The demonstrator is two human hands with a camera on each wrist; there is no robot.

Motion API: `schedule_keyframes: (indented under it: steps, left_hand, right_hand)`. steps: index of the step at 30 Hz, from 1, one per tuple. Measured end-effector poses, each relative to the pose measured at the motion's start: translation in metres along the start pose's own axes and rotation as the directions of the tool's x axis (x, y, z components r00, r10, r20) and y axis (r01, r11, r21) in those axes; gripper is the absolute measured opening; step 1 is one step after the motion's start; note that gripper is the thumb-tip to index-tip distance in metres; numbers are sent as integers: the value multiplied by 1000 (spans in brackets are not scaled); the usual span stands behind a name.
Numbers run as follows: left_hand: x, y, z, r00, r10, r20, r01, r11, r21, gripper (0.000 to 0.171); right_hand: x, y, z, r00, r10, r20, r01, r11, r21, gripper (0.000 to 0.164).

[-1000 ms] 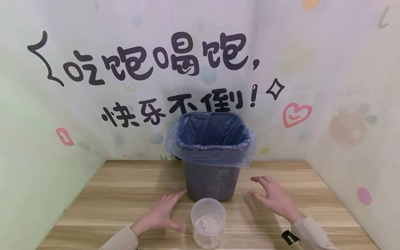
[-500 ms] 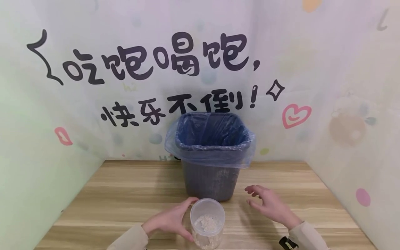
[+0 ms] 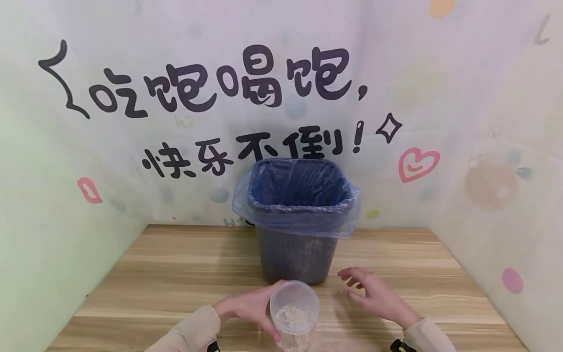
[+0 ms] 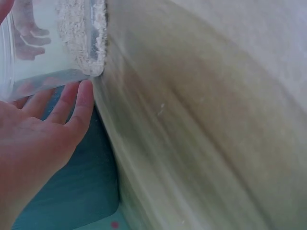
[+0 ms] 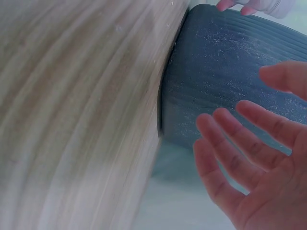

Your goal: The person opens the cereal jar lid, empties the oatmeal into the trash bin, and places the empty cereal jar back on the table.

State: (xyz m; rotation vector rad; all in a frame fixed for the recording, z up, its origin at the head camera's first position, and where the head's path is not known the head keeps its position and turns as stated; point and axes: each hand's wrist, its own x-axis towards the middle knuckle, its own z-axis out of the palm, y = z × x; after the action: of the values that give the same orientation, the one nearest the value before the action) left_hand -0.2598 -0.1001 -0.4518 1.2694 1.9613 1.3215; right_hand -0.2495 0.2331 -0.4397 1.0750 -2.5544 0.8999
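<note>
A clear plastic jar (image 3: 295,299) stands upright on the table, with pale crumbly bits (image 3: 293,317) at its bottom. My left hand (image 3: 252,307) is round the jar's left side, thumb at the front and fingers behind. In the left wrist view, the fingers (image 4: 79,103) lie along the jar wall (image 4: 43,62). To the right of the jar, my right hand (image 3: 378,296) hovers over the table, holding nothing, its fingers loosely bent. Right behind the jar is a dark bin (image 3: 294,254) lined with a blue plastic bag (image 3: 303,222).
The wood-grain table (image 3: 184,254) meets a printed backdrop (image 3: 198,29) behind the bin. Pale walls close in the left and right sides. Beside the right sleeve (image 3: 428,337) shows a black strap (image 3: 400,345).
My left hand has moved right from beside the jar to close round it. The right hand has drifted slightly left and nearer. The bin and jar stay in place.
</note>
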Motion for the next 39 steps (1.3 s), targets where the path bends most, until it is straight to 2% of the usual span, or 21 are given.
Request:
schedule_keyframes:
  steps: [6,11,16,21,27,33,36,39]
  left_hand:
    - [2,1,4,997,-78,-23,76,995,-69,91]
    - [2,7,8,993,-96,-69,90,993,-79,88]
    - [0,16,7,990,-91,-106,93,996,9,87]
    - [0,21,4,981,-103,-165,125,984,125,88]
    - [2,27,2,967,-41,-250,105,964,245,90]
    - [4,34,2,960,-22,-280,98,960,262,90]
    - [5,37,3,953,2,-302,91,951,296,89]
    - [6,39,6,945,0,-326,108,944,312,89]
  right_hand:
    - [-1,1,3,1000,-24,-5,24,999,23,29]
    - [0,2,6,999,-36,-4,36,999,33,30]
    - [6,-5,7,1000,20,-9,-20,1000,-13,27]
    - [18,-20,4,996,86,-28,-87,995,-39,24]
    - [28,-44,4,998,45,-33,-46,999,-28,25]
    - [34,-64,12,998,2,-59,-4,999,-37,31]
    - [35,-71,17,997,13,-82,-18,998,-60,37]
    - [37,-76,23,994,20,-106,-31,994,-103,45]
